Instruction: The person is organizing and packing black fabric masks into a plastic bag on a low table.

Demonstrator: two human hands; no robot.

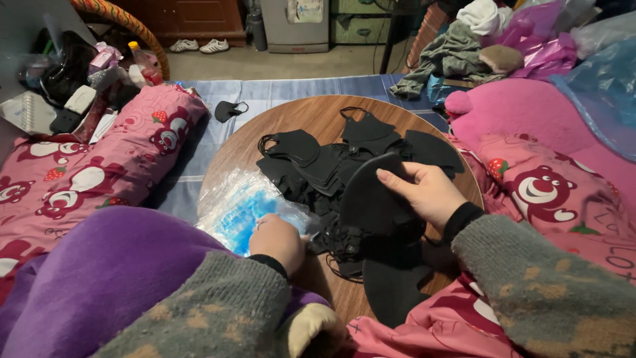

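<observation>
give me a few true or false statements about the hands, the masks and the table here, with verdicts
1. The right hand holds a stack of black masks. True.
2. The table is square and white. False: it is round and wooden.
3. The left hand rests by a clear plastic bag with blue inside. True.
4. The loose masks on the table are pink. False: they are black.
5. One mask lies off the table on the blue striped cloth. True.
</observation>
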